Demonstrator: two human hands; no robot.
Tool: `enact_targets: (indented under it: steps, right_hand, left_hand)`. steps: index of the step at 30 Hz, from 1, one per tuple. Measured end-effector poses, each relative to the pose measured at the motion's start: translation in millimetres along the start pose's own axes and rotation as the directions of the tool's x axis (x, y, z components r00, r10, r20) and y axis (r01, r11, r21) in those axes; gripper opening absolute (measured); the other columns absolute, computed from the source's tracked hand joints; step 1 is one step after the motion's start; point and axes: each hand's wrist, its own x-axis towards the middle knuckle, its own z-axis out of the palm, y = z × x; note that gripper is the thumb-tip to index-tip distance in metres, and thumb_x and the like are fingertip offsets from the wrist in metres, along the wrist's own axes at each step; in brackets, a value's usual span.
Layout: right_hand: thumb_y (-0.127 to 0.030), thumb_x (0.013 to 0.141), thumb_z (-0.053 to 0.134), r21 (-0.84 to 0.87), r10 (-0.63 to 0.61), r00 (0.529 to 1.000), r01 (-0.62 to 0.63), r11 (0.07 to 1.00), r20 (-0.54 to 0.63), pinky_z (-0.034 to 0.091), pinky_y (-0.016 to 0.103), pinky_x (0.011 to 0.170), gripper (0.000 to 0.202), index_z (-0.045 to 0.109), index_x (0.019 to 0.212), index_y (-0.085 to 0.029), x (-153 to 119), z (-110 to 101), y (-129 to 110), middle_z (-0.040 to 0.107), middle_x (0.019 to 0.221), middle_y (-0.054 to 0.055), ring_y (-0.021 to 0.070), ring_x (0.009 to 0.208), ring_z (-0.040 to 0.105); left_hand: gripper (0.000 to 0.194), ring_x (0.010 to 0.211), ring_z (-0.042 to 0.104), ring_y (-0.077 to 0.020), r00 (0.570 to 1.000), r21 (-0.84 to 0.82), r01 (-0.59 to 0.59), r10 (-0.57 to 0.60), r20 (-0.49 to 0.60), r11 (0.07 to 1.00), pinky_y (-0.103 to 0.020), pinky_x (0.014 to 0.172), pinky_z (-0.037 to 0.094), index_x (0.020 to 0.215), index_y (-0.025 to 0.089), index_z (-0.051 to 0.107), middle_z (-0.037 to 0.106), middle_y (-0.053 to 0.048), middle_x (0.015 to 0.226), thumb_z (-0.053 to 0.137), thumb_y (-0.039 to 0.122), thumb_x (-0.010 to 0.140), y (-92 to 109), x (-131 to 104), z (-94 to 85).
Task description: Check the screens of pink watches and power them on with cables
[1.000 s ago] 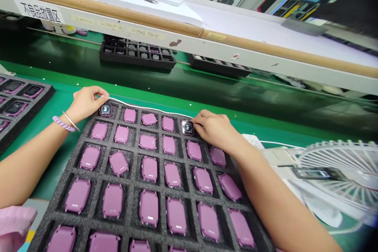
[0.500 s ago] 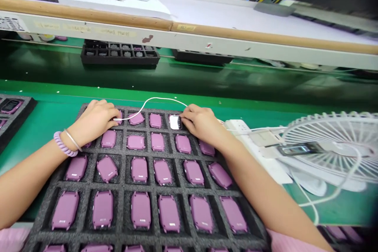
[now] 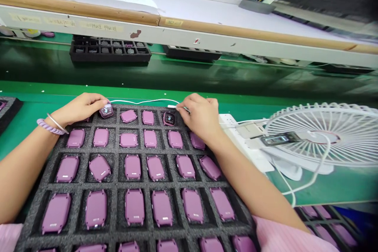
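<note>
Right fingers (image 3: 185, 115) around white cable tip (image 3: 171, 106), arm (image 3: 251, 179) outstretched

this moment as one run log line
left hand: touching screen-up watch; right hand: pinching end of white cable; second screen-up watch: near right hand; dark foam tray: purple watches, mostly back-up

Ahead of the left hand (image 3: 84, 106) and higher up, the shelf edge (image 3: 118, 31) bears handwritten labels; on the rightmost label of that group (image 3: 102, 26) digits starting with 99 can be made out (the rest is a squint). The writing on the yellow label (image 3: 173, 22), up beyond the right hand (image 3: 201, 118), is too faint to read. Nearer than both hands, purple watches (image 3: 134, 206) carry tiny white marks, illegible, as are those on the lit watch (image 3: 106, 111) at the left hand's fingertips.
</note>
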Motion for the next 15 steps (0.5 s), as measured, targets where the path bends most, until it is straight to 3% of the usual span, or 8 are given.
enact_targets:
  steps: [3,6,9,15]
  right_hand:
    - [-0.023,0.103,0.055,0.086,-0.095,0.992,0.102,0.991,-0.083,0.03,0.038,0.082,0.02,0.073,0.097,-0.019,-2,0,-14,0.071,0.097,0.009,0.0269,0.096,0.063]
    - [-0.024,0.106,0.05,0.144,-0.291,0.955,0.282,0.949,0.05,0.03,0.039,0.086,0.023,0.072,0.1,-0.02,-5,2,-32,0.072,0.097,0.008,0.0252,0.092,0.063]
    - [-0.022,0.108,0.045,0.138,-0.382,0.91,0.363,0.922,0.161,0.029,0.039,0.086,0.028,0.072,0.102,-0.018,-7,3,-42,0.072,0.098,0.01,0.026,0.093,0.062]
    - [-0.024,0.107,0.043,0.191,-0.256,0.965,0.24,0.952,0.065,0.028,0.039,0.084,0.029,0.071,0.103,-0.019,-6,4,-38,0.072,0.099,0.009,0.0247,0.091,0.063]
  left_hand:
    - [0.063,0.1,0.066,-0.0269,0.994,0.051,-0.1,0.097,0.058,0.994,-0.036,0.096,0.05,0.097,0.02,0.074,0.076,-0.007,0.101,0.037,0.071,0.092,-5,4,4.8]
    - [0.068,0.096,0.064,-0.0264,0.992,0.085,-0.122,0.122,0.001,0.989,-0.039,0.099,0.049,0.091,0.021,0.074,0.074,-0.006,0.09,0.03,0.073,0.094,-7,5,12.4]
    - [0.068,0.098,0.064,-0.0271,0.993,0.066,-0.1,0.104,-0.064,0.993,-0.039,0.099,0.049,0.09,0.023,0.074,0.074,-0.006,0.091,0.029,0.073,0.095,-10,5,17.6]
    - [0.059,0.096,0.063,-0.0258,0.992,0.075,-0.109,0.114,-0.062,0.991,-0.039,0.103,0.047,0.084,0.022,0.072,0.074,-0.006,0.087,0.034,0.065,0.097,-12,8,21.6]
